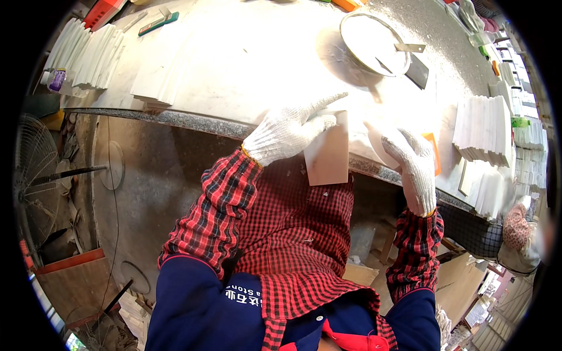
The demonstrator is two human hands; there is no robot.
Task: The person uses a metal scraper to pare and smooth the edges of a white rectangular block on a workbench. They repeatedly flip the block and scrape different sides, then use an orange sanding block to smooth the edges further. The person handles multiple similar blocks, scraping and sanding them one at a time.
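My left hand [288,131] wears a white knitted glove, with its index finger stretched over the table. The thumb presses on a flat, pale stone tile [329,157], and the hand grips the tile by its left edge. The tile's near end juts past the table edge. To the right, my right hand [414,167], gloved too, has its fingers curled. A pale, rounded shape lies against its fingertips, washed out by glare. Just beyond those fingers shows an orange object [432,153], partly hidden. What the right hand holds cannot be made out.
Stacked white tiles [483,130] stand at the right, others [96,55] at the far left. A round bucket [374,45] with a flat blade across its rim is at the back. A green-handled tool [158,24] lies back left. A floor fan [32,175] stands left; another person [521,237] is far right.
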